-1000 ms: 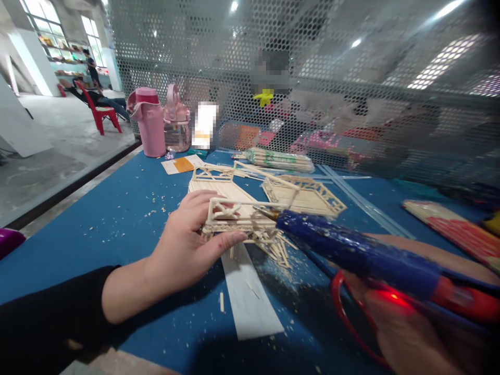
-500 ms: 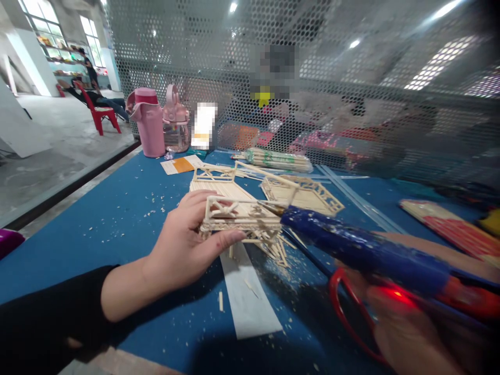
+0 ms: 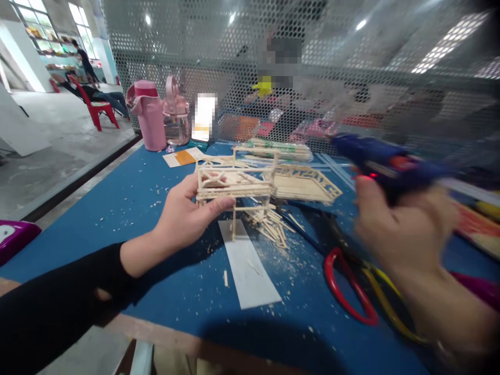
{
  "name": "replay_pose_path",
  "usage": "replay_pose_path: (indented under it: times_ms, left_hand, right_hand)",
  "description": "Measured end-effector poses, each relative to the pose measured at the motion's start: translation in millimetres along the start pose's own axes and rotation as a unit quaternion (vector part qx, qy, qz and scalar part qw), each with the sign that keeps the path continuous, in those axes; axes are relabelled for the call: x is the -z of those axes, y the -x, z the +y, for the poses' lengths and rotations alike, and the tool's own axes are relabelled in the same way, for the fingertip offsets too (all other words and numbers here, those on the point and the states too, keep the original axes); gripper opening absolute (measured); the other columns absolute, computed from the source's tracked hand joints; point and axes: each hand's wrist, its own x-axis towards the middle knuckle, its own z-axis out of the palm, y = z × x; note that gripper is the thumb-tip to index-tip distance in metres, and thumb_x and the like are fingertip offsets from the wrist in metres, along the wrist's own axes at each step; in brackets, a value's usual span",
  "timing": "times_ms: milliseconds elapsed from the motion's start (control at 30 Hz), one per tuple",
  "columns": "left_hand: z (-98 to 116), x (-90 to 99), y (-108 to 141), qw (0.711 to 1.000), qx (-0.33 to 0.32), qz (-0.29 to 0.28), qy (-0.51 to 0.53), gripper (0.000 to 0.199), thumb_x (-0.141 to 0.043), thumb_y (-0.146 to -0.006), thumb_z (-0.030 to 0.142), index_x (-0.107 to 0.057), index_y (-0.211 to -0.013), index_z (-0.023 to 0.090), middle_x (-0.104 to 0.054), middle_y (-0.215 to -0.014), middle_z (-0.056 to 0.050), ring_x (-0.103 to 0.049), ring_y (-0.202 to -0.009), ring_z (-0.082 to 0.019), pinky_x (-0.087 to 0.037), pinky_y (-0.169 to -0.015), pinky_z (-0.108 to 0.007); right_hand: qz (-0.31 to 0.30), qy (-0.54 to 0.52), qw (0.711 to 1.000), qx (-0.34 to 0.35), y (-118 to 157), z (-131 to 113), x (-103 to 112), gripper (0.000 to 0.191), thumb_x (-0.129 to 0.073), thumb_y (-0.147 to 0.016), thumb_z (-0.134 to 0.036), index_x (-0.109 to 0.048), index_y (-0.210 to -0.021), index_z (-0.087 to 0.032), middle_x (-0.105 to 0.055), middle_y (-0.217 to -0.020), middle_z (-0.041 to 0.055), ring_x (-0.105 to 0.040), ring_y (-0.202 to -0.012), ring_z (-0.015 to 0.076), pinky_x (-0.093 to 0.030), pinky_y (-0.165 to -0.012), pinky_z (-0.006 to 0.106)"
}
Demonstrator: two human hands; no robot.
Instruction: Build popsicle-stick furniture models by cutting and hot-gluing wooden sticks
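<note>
My left hand [image 3: 187, 211] is closed on a small wooden stick model [image 3: 250, 190], its thumb along the front edge and its fingers behind. The model has crossed railings and thin legs, and is held above the table. My right hand [image 3: 406, 229], blurred, grips a blue hot glue gun [image 3: 375, 153] with a red light near the thumb. The gun's tip points left, apart from the model. A second stick piece [image 3: 308, 185] with railings lies behind the model. Loose short sticks [image 3: 273, 226] are heaped beneath it, beside a white paper strip [image 3: 250, 271].
Scissors with red and yellow handles [image 3: 349, 291] lie under my right hand. At the back stand a pink thermos [image 3: 150, 117], a clear pink bottle [image 3: 176, 122] and a phone [image 3: 203, 117] before a perforated metal screen [image 3: 219, 67]. Bagged sticks [image 3: 281, 149] lie near it.
The glue gun has moved up and right, away from the model. My left hand has raised and turned the model slightly, still holding it. The scissors show more fully.
</note>
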Motion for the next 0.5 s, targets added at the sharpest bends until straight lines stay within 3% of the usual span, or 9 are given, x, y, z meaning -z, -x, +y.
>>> replay_pose_path:
  times_ms: [67, 233, 400, 500]
  left_hand:
    - [-10, 4.4, -6, 1.0, -0.019, 0.003, -0.018, 0.029, -0.071, -0.077, 0.038, -0.065, -0.098, 0.019, -0.07, -0.109, -0.011, -0.064, -0.105, -0.024, -0.048, -0.097, -0.042]
    - [-43, 14.3, -24, 0.997, -0.057, 0.013, -0.054, 0.033, -0.071, -0.076, 0.041, -0.067, -0.097, 0.017, -0.07, -0.108, -0.012, -0.063, -0.106, -0.024, -0.047, -0.098, -0.042]
    - [-56, 16.1, -33, 0.995, -0.051, 0.008, -0.081, 0.03, -0.068, -0.077, 0.041, -0.067, -0.097, 0.019, -0.071, -0.105, -0.01, -0.064, -0.103, -0.022, -0.046, -0.098, -0.041]
    - [-55, 16.0, -32, 0.993, -0.047, -0.019, -0.102, 0.027, -0.07, -0.075, 0.039, -0.069, -0.091, 0.018, -0.069, -0.106, -0.012, -0.064, -0.102, -0.023, -0.048, -0.096, -0.041]
  right_hand:
    - [-0.024, 0.034, 0.999, 0.004, -22, 2, -7, 0.052, -0.037, -0.094, -0.036, -0.043, -0.137, -0.007, -0.057, -0.126, 0.0253, -0.058, -0.11, 0.0315, -0.041, -0.076, 0.036]
    - [-0.175, 0.137, 0.969, 0.11, -49, 9, -34, 0.055, -0.022, -0.098, -0.035, -0.04, -0.141, -0.005, -0.063, -0.115, 0.0266, -0.062, -0.101, 0.0293, -0.037, -0.073, 0.038]
    - [-0.228, 0.116, 0.96, 0.113, -52, 22, -66, 0.054, -0.041, -0.091, -0.027, -0.042, -0.14, -0.005, -0.058, -0.129, 0.023, -0.061, -0.106, 0.0301, -0.045, -0.076, 0.036]
    - [-0.227, 0.113, 0.963, 0.095, -51, 21, -61, 0.058, -0.045, -0.088, -0.024, -0.038, -0.142, -0.006, -0.056, -0.132, 0.022, -0.06, -0.107, 0.0318, -0.047, -0.077, 0.038]
